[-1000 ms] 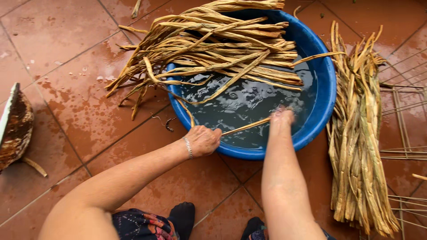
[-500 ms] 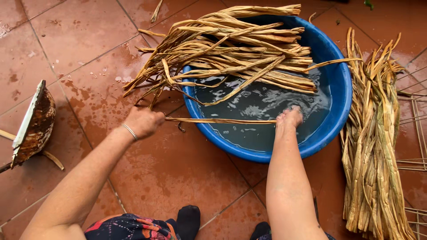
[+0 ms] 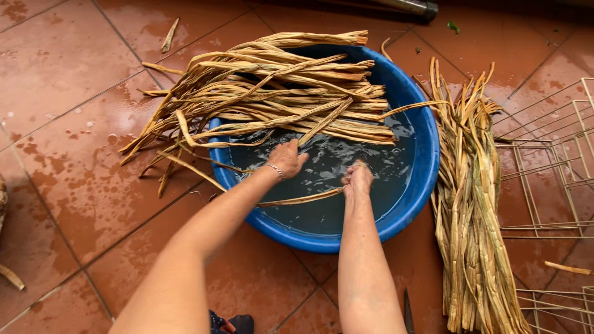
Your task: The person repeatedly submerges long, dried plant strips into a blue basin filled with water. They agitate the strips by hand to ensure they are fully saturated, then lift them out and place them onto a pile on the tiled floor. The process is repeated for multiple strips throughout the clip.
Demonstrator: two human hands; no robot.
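Over the round blue plastic basin (image 3: 421,185) of water, the right hand (image 3: 358,179) closes on one long tan dried strip (image 3: 297,200) running leftward, while the left hand (image 3: 286,158), fingers curled, touches the soaking tan bundle (image 3: 291,99) just beyond.

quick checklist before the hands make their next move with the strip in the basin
1. Right hand grips the single tan strip: ok.
2. Left hand fingers on the pile of dried tan plant strips: ok.
3. Round blue plastic basin holds water: ok.
4. Soaking pile fully under water: not ok, most lies over the rim.
5. Bundle of strips on the wet red tiles apart from the hands: ok.
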